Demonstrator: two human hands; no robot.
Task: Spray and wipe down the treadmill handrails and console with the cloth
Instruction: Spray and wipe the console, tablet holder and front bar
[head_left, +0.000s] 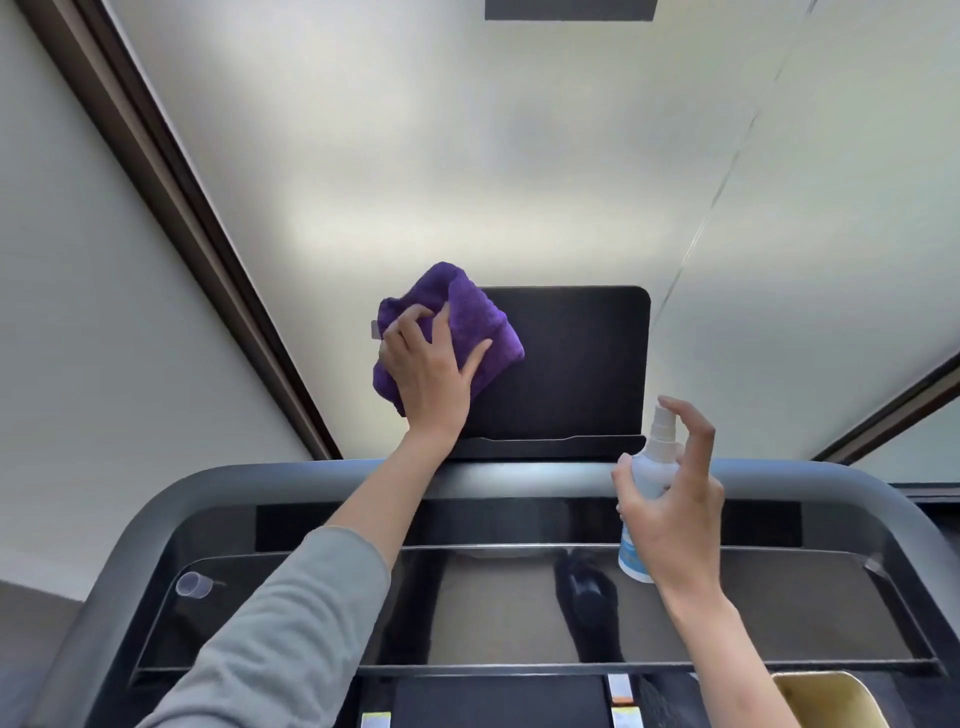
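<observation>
My left hand (426, 364) presses a folded purple cloth (467, 317) flat against the upper left part of the treadmill's black console screen (576, 364), fingers spread over the cloth. My right hand (670, 499) grips a small white spray bottle (647, 467) with a blue label, upright, just below the screen's lower right corner. Its index finger is lifted and arched above the nozzle. The grey curved handrail bar (519, 475) runs across beneath both hands.
A glossy black console deck (467, 597) lies below the bar, with a round clear knob (193, 585) at its left. A tan cup holder (826, 699) shows at the bottom right. A frosted window with a dark frame (171, 208) fills the background.
</observation>
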